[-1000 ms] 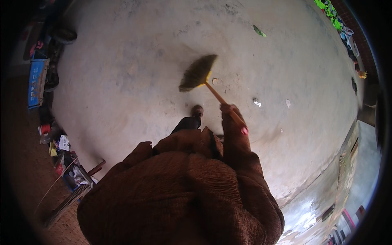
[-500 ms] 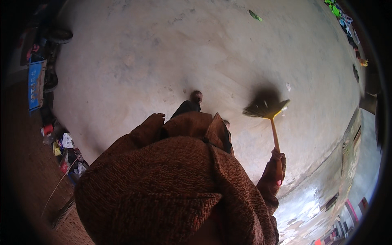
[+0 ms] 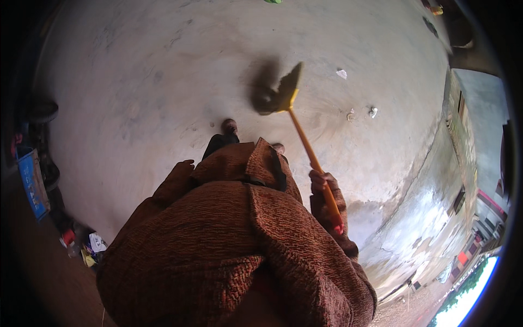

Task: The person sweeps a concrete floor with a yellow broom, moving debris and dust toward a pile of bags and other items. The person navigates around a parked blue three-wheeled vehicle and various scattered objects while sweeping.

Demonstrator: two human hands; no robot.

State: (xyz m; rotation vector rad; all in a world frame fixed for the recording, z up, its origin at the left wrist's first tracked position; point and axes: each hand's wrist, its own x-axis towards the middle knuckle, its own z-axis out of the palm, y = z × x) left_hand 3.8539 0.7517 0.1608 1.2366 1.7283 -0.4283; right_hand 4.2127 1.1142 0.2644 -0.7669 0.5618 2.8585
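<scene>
My right hand (image 3: 320, 180) is closed around the orange handle of a broom (image 3: 306, 140), near its red-tipped end. The broom reaches away from me at a slant, with a yellow collar and a fan of dark bristles (image 3: 287, 90) over the concrete floor; a dark shadow lies just left of them. Low on my left, my left hand (image 3: 188, 162) hangs beside my brown knitted coat, mostly covered by the sleeve. Its few visible fingers look loosely stretched and hold nothing. Right of the bristles are white scraps (image 3: 341, 73) and a crumpled white piece (image 3: 373, 111).
My shoes (image 3: 229, 126) stand on the floor behind the broom. Along the left edge are a wheel (image 3: 42, 111), a blue panel (image 3: 34, 182) and a pile of bags (image 3: 97, 242). A green leaf-like piece (image 3: 272, 1) lies far ahead. A crack and wet-looking patches mark the floor at right.
My right hand has swung the broom to the left, and its bristles have turned more upright in view. My view has shifted, bringing more of the right side into sight.
</scene>
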